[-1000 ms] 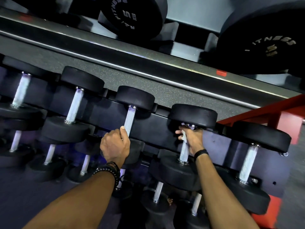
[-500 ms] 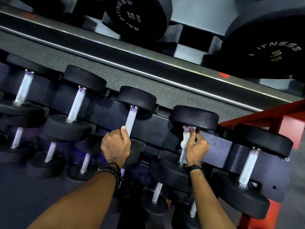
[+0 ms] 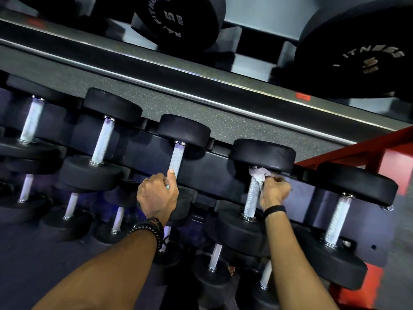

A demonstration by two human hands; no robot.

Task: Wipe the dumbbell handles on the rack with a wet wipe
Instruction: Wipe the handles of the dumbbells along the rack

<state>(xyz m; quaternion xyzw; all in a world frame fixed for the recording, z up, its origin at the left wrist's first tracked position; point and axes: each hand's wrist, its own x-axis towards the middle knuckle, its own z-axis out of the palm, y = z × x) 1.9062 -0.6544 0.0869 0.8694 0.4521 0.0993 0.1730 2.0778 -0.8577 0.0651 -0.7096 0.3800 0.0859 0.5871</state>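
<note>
A speckled dark gym floor (image 3: 178, 113) runs behind a black dumbbell rack (image 3: 212, 162), with weight plates (image 3: 178, 16) at 12 o'clock. From 9 o'clock, dumbbells sit in a row. The left hand (image 3: 156, 195) is closed around the lower end of one knurled handle (image 3: 176, 159), thumb up along it. At 3 o'clock, the right hand (image 3: 273, 192) clamps a wet wipe (image 3: 259, 174) against the top of the next handle (image 3: 251, 198), just under its upper head. A red frame (image 3: 362, 151) lies beyond.

right hand (image 3: 273, 192) lower, handle (image 3: 252, 198) bared — wipe (image 3: 259, 173) bunched atop
</note>
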